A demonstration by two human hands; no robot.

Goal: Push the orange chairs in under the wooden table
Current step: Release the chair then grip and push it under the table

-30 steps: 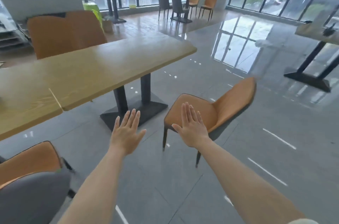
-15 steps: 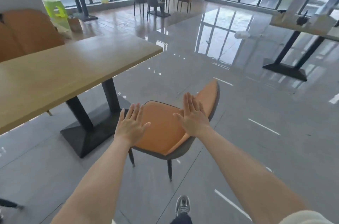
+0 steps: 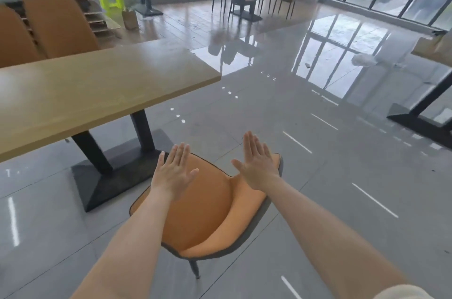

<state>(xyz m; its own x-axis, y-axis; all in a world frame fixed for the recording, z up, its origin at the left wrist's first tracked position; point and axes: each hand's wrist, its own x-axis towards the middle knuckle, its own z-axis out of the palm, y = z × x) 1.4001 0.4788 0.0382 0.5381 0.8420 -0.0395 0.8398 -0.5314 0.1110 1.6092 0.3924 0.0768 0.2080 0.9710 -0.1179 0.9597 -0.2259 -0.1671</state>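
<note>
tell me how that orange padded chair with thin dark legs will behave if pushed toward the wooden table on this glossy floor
The orange padded chair with thin dark legs will probably slide easily, since the glossy grey tiled floor looks smooth. Its slim frame suggests it is fairly light. Pushed high on the backrest it might tip rather than glide, so a low push looks safer.
</note>
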